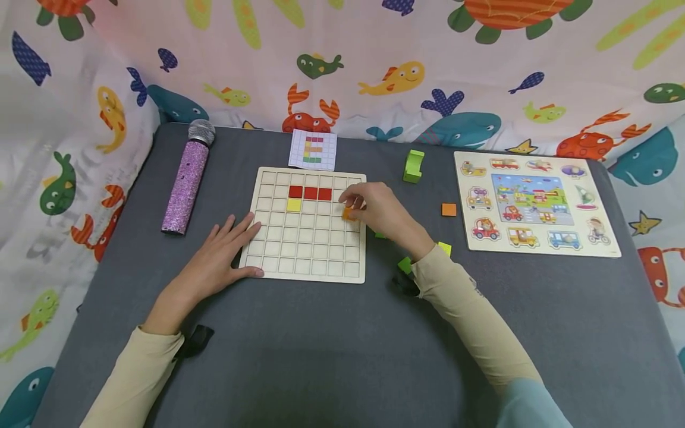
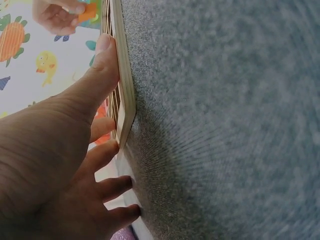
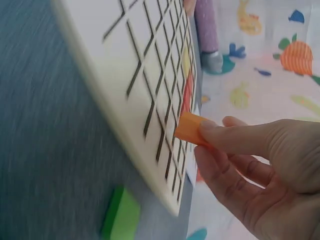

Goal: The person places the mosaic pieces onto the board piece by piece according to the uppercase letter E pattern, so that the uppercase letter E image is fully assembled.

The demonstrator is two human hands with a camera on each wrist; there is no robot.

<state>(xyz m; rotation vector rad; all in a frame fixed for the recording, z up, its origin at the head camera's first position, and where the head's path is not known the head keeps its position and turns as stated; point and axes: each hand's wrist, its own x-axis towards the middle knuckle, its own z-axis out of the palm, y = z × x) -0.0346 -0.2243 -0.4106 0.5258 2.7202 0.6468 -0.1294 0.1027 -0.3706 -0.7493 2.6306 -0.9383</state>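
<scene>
My right hand (image 1: pixel 377 209) pinches an orange block (image 3: pixel 189 128) between thumb and fingertips, over the right side of a pale wooden grid board (image 1: pixel 299 268). My left hand (image 1: pixel 216 261) lies with spread, straight fingers along the board's left edge, its thumb (image 2: pixel 106 62) at the near corner. Three red blocks (image 1: pixel 310 193) sit side by side in the grid. A yellow block (image 1: pixel 294 205) is in the row just below, under the leftmost red one. Behind the board lies a card (image 1: pixel 313 150) printed with a coloured grid pattern.
Right of the board are a loose orange block (image 1: pixel 448 210), a yellow block (image 1: pixel 444 248) partly behind the right sleeve, and green blocks (image 1: pixel 405 265). Stacked green blocks (image 1: pixel 413 166) stand farther back. A vehicle puzzle (image 1: pixel 535 241) lies right; a glittery microphone (image 1: pixel 186 184) lies left.
</scene>
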